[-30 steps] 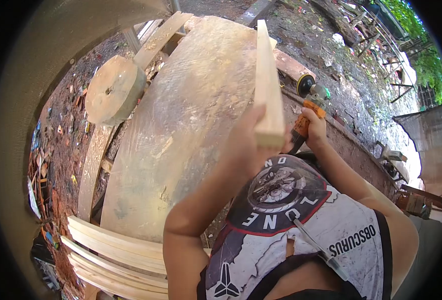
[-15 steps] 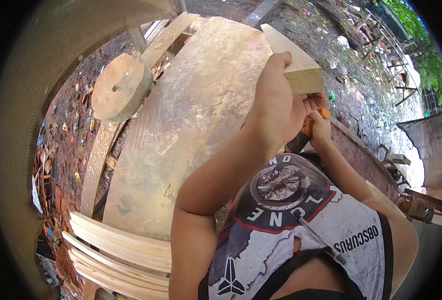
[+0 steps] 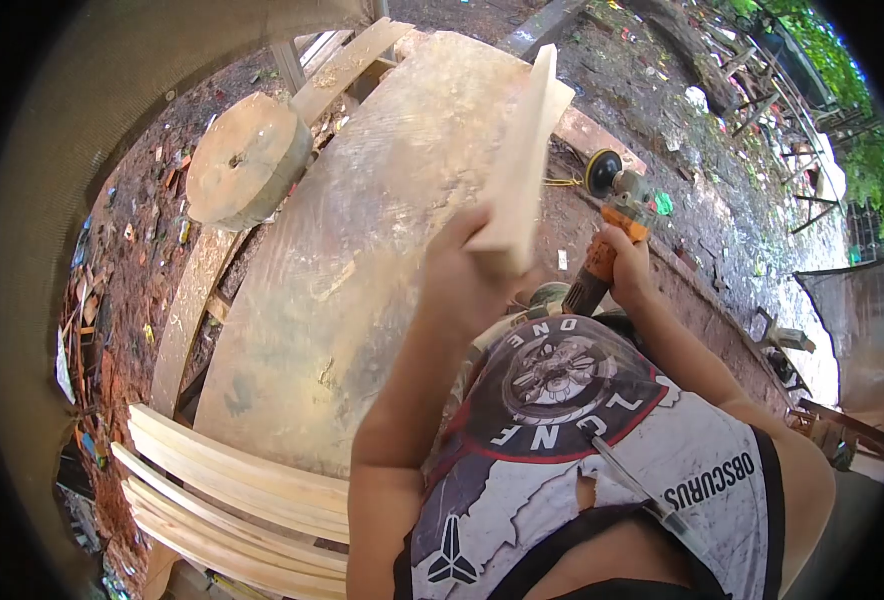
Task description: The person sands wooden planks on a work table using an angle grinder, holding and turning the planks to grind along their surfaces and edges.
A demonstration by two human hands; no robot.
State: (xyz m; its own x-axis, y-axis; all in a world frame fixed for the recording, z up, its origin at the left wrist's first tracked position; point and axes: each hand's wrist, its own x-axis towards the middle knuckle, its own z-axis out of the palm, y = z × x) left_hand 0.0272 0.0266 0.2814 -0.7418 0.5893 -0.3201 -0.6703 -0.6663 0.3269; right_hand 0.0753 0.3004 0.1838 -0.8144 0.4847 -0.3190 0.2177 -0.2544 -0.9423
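My left hand (image 3: 467, 275) is closed around one end of a pale wooden board (image 3: 520, 165), which is tilted up over the right side of a worn tabletop (image 3: 362, 220). The hand and the board's near end are slightly blurred. To the right, my right hand (image 3: 627, 268) wraps around the body of an orange and black angle grinder (image 3: 602, 255). A round black backing pad (image 3: 602, 173) with a yellowish edge is on the grinder's head, apart from the board. I cannot tell whether the pad is turning.
Several pale wooden strips (image 3: 242, 500) lie side by side at the lower left. A thick round wood slab (image 3: 242, 160) stands beyond the tabletop's left edge. Littered dirt ground (image 3: 652, 110) surrounds the work spot. A tan cloth sheet (image 3: 42, 250) hangs along the left.
My left hand has come left and nearer with the board, turning it onto its edge. The angle grinder, mostly hidden behind the left hand before, now shows in full in my right hand.
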